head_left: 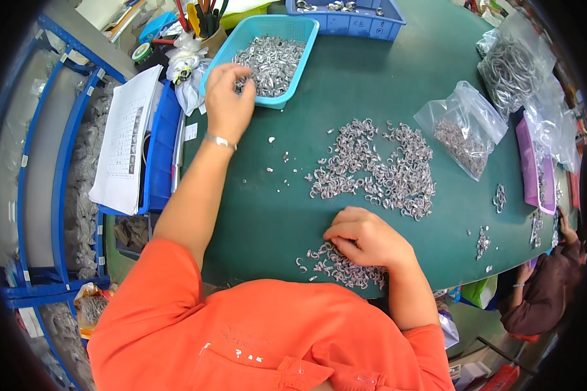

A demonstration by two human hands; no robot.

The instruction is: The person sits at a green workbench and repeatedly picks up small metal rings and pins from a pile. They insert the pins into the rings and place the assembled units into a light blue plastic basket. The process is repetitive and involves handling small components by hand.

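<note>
A turquoise basket (302, 65) at the far left of the table holds a heap of small silvery metal pieces (270, 62). My left hand (230, 104) reaches over its near left rim, thumb and forefinger apart, and I see nothing between them. Close to my body, my right hand (365, 236) is curled with its fingers drawn together above a small pile of C-shaped metal pieces (349, 268). Whatever those fingertips hold is hidden. Beyond the right hand spreads a larger pile of similar curved metal pieces (401, 173).
A blue bin (352, 25) stands at the back. Plastic bags of metal parts (463, 137) and a pink basket (529, 159) lie to the right, near a co-worker's sleeve (548, 287). Papers (124, 137) rest against a blue crate (163, 153) at left. Small bits dot the green table (261, 228).
</note>
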